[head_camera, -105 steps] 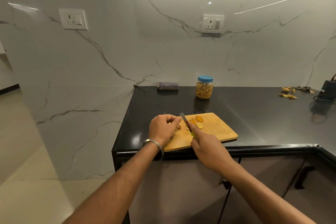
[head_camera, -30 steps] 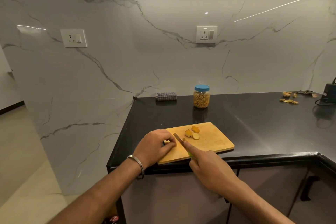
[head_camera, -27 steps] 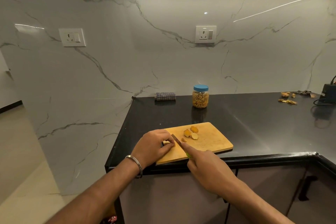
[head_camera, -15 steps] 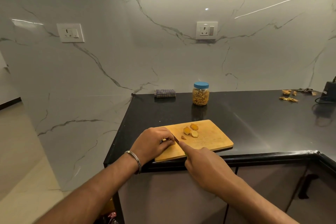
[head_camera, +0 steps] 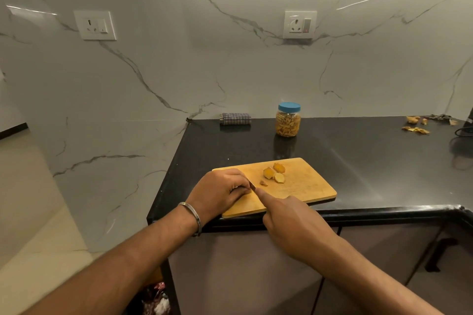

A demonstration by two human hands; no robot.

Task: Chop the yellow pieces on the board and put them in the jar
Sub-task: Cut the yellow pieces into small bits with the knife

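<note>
The left hand (head_camera: 220, 190) is pinching something hidden at the cutting board's (head_camera: 302, 186) left edge; the right hand (head_camera: 289, 222) is gripping a knife (head_camera: 253, 186) there. Yellow pieces (head_camera: 275, 174) are lying just beyond, toward the board's far edge.

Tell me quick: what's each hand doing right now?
Left hand: fingers curled, holding down a piece that is mostly hidden, on the board.
Right hand: gripping the knife.

Home kitchen — black stone countertop (head_camera: 358, 161) over cabinets (head_camera: 243, 276), marble-veined backsplash (head_camera: 204, 71) with wall sockets (head_camera: 300, 24), wooden chopping board (head_camera: 302, 184).
</note>
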